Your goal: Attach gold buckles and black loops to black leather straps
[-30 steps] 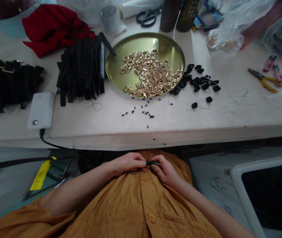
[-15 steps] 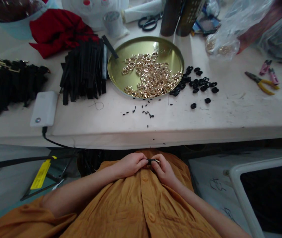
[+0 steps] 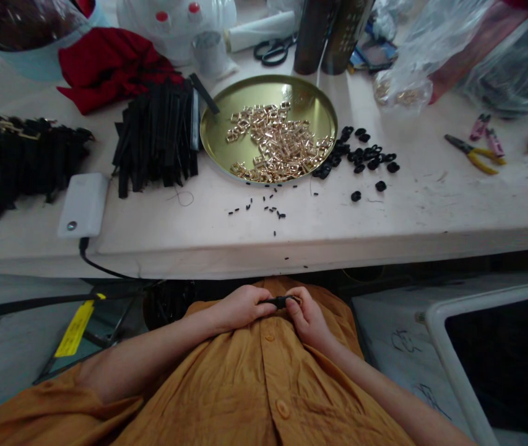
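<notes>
Left hand [image 3: 241, 307] and right hand [image 3: 309, 317] pinch a narrow, black, fabric-like strap [image 3: 280, 302], lower centre.
Apparently adjusting it; next likely calls for steadiness.

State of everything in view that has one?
Left hand, pinching the black strap
Right hand, pinching the strap's other end
Black strap, held between the hands
Round tray, partly filled
Gold buckles, loose, heaped in the tray
Small black loops, scattered
Pliers, lying down, handles spread
White power bank, cable plugged in
Red cloth, crumpled
Black strips, bunched together
Scissors, lying down; blades unclear
</notes>
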### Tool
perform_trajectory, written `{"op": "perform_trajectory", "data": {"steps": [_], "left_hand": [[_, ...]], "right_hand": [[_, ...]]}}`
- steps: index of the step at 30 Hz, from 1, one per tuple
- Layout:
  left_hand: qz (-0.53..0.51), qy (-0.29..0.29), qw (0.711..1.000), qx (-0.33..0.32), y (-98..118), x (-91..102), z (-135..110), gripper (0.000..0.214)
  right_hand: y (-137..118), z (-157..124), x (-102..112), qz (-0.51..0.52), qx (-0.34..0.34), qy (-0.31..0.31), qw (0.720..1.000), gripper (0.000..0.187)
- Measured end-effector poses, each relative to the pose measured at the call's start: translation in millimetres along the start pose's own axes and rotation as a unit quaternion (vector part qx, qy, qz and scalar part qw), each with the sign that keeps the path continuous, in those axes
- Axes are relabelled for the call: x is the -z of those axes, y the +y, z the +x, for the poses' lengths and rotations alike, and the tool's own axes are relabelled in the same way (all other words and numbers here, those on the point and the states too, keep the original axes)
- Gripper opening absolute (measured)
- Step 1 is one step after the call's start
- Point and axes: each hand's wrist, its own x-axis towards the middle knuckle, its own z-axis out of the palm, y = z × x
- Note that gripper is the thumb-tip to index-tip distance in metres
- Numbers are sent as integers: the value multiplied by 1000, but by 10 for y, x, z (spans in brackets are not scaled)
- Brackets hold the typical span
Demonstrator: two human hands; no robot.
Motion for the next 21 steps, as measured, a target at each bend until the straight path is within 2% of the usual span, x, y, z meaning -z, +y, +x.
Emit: {"op": "perform_trajectory", "data": {"steps": [5, 10, 13, 21], "left_hand": [[5, 21, 1000, -12, 9, -62, 31, 25], [-58, -31, 998, 19, -20, 6, 11, 24], [-76, -45, 996, 24, -33, 43, -10, 25], [-26, -71, 995, -64, 93, 26, -21, 21]], "right_hand": [[22, -2, -34, 25, -5, 3, 1000, 13], [46, 12, -27, 74, -21, -24, 997, 15], [27, 5, 4, 68, 0, -34, 997, 17], [-14, -8, 44, 38, 53, -90, 994, 21]]}}
